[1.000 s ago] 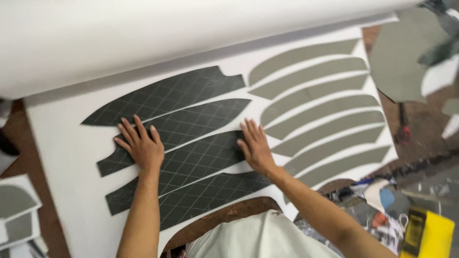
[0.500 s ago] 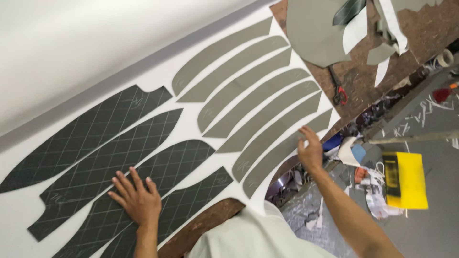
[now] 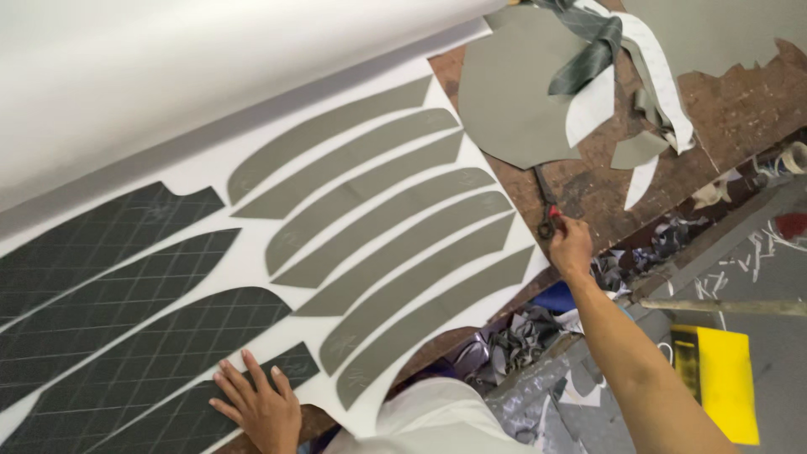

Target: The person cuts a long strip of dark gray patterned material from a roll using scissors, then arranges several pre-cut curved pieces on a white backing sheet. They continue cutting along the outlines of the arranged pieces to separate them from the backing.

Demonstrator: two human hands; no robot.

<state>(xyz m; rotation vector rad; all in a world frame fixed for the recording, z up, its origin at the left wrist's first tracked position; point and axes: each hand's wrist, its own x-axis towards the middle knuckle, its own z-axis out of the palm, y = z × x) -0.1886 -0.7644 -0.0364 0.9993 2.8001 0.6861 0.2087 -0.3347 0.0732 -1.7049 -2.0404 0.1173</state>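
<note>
Grey pattern strips [image 3: 395, 252] lay on white backing sheet [image 3: 252, 252] as I watched my right hand [image 3: 570, 248] close narrowly around scissors [image 3: 545, 208], blades pointing away beyond the fingertips. My left hand [image 3: 261, 408] pressed flat, fingers spread wide, on a dark quilted piece [image 3: 168, 403]. Dragging the blades back could, I judged, snag the nearest strip. Offcuts [image 3: 622, 92] crowded the bench beyond.

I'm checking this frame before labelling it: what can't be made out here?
Head view only:
- Right hand on the red-handled scissors: its fingers cover the handles, so the grip is unclear.
- Dark quilted curved pieces: cut off by the left and bottom edges.
- Left hand: wrist cut off by the bottom edge.
- Scraps below the table edge: too jumbled to identify.
</note>
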